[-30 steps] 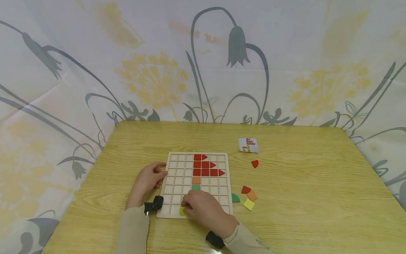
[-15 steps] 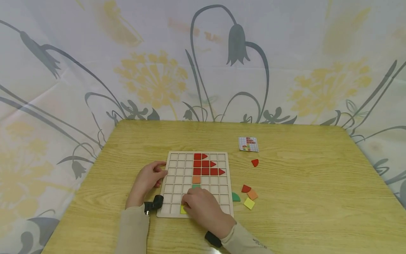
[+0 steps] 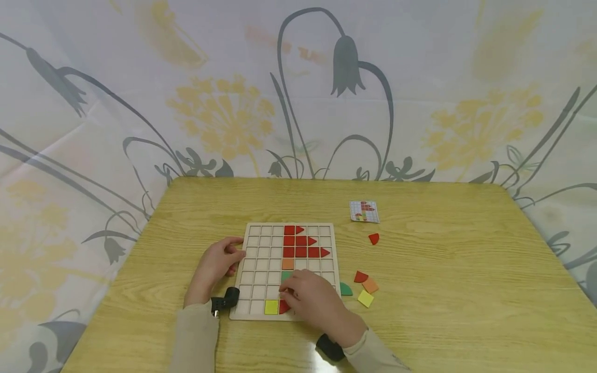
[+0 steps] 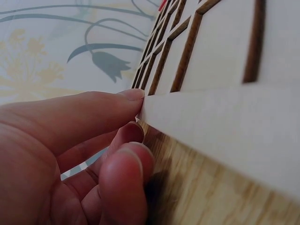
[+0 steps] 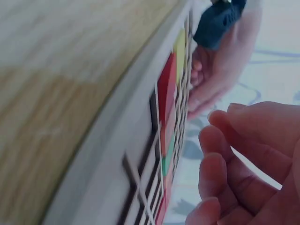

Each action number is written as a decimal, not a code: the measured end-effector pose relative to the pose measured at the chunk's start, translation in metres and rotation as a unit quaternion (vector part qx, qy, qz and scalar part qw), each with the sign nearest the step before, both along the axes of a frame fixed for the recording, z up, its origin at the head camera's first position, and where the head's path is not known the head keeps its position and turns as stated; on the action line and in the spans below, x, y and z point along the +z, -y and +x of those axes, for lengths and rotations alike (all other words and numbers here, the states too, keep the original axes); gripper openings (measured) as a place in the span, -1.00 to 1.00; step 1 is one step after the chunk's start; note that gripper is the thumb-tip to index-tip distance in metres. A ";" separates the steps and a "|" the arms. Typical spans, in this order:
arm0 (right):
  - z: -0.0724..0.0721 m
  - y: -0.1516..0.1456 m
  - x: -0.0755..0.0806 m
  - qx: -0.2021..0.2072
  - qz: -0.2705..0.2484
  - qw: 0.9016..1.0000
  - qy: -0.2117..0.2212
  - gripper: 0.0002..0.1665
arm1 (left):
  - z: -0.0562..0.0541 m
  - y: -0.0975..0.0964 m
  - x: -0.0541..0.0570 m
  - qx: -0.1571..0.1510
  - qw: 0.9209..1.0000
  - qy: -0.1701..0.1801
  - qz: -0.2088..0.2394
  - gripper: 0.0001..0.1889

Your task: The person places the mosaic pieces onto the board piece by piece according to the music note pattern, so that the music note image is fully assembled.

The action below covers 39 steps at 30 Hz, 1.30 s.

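Observation:
A wooden grid board (image 3: pixel 254 317) lies on the table. My left hand (image 3: pixel 218 267) rests at its left edge; in the left wrist view the thumb (image 4: pixel 108 105) touches the rim, with the other fingers bent below. Over the lower middle of the board is my right hand (image 3: pixel 314 300), its loosely bent fingers (image 5: pixel 213 171) holding nothing. Beside it a yellow square tile (image 3: pixel 271 307) sits in the bottom row, next to a red tile (image 3: pixel 283 306) partly hidden by the hand. Above are an orange tile (image 3: pixel 287 264), a partly covered green tile (image 3: pixel 286 276) and rows of red tiles (image 3: pixel 300 252).
Right of the board lie a green quarter-round tile (image 3: pixel 345 289), a red quarter-round tile (image 3: pixel 361 276), an orange square tile (image 3: pixel 370 285) and a yellow square tile (image 3: pixel 366 298). Farther back are another red tile (image 3: pixel 374 239) and a pattern card (image 3: pixel 365 211).
My right hand has moved slightly right, off the yellow square, uncovering it and part of the red tile beside it. The left hand stays at the board's edge.

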State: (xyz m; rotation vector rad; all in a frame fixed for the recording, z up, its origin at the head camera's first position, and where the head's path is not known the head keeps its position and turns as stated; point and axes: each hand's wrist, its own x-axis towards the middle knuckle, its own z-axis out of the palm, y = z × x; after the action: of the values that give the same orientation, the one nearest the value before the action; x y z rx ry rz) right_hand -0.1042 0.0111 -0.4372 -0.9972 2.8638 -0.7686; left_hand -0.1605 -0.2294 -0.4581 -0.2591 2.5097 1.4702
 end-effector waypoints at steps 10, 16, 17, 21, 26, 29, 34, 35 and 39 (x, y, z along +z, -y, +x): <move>-0.007 -0.034 -0.003 -0.007 0.010 1.000 -0.012 -0.91 | 0.000 0.001 0.001 -0.001 1.000 -0.004 -0.003 -0.57; -0.009 -0.057 -0.002 -0.013 0.023 1.000 0.005 -0.91 | 0.000 0.002 0.001 -0.007 1.000 -0.007 -0.002 -0.57; -0.009 -0.060 -0.002 -0.015 0.026 1.000 0.008 -0.91 | 0.000 0.002 0.001 -0.008 1.000 -0.008 -0.003 -0.57; -0.008 -0.075 -0.003 -0.027 0.034 0.999 0.007 -0.91 | 0.000 0.002 0.001 -0.004 1.000 -0.007 -0.004 -0.58; -0.003 -0.096 -0.009 -0.050 0.037 0.998 -0.006 -0.91 | 0.001 0.000 0.001 -0.004 1.000 -0.002 -0.001 -0.58; 0.000 -0.109 -0.011 -0.059 0.034 0.998 -0.009 -0.87 | 0.001 -0.001 0.001 -0.004 1.000 -0.003 -0.002 -0.59; 0.003 -0.123 -0.008 -0.073 0.037 0.997 0.000 -0.82 | 0.001 -0.001 0.001 -0.003 1.000 -0.010 0.000 -0.58; 0.003 -0.125 -0.008 -0.077 0.042 0.996 0.005 -0.81 | 0.001 -0.001 0.001 -0.003 1.000 -0.012 -0.001 -0.58; 0.005 -0.132 -0.008 -0.076 0.052 0.995 0.026 -0.77 | 0.001 0.000 0.002 -0.002 1.000 -0.011 -0.001 -0.58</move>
State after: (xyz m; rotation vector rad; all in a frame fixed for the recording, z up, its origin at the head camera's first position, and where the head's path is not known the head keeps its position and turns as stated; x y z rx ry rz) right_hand -0.0995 0.1433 -0.4456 -0.7428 2.9265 -0.6350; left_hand -0.1594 -0.2293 -0.4564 -0.2404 2.5279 1.4773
